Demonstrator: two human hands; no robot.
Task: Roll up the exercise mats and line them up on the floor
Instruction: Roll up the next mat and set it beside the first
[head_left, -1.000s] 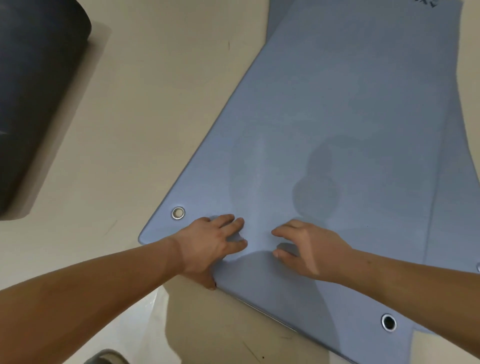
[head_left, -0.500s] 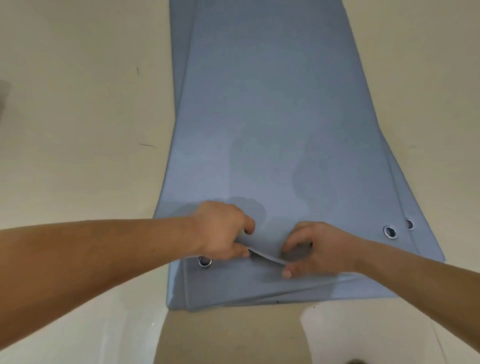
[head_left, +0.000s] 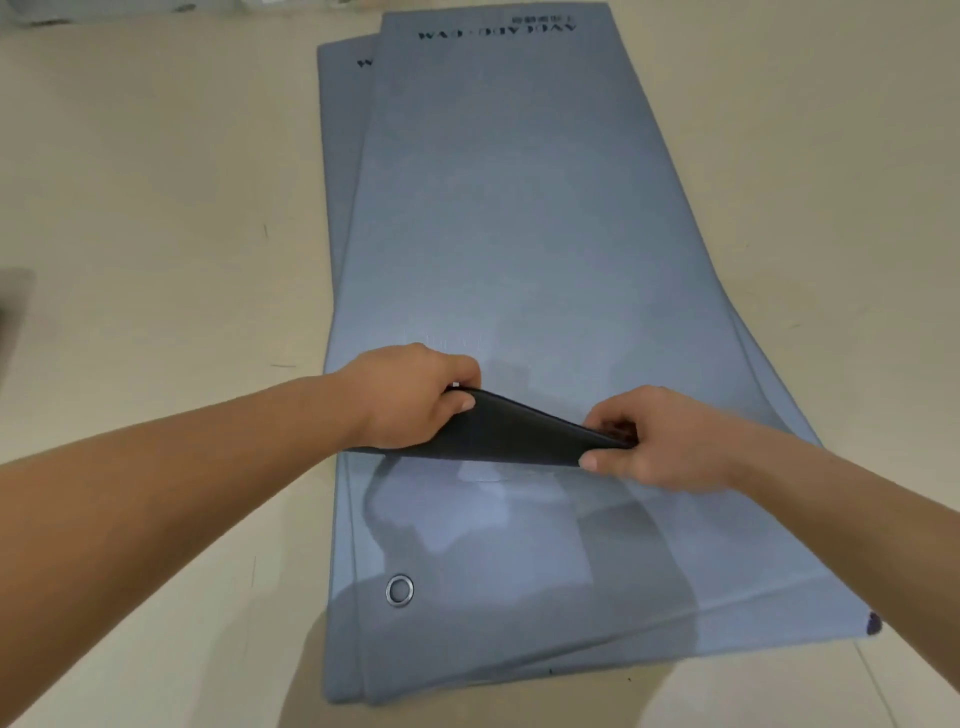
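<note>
Both arms stretched forward; left hand (head_left: 415, 397) and right hand (head_left: 660, 439) gripping mat (head_left: 509, 208) edge, fingers curled over, thumbs beneath.

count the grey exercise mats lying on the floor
3, stacked: top mat, near end pinched by left hand and right hand; second mat beneath, bearing the eyelet; bottom mat, edge showing at left. More may hide underneath.

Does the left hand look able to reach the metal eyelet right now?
Probably yes: the eyelet lies bare, nearer the person than the left hand, nothing between. But that hand grips the folded mat edge and must release first.
</note>
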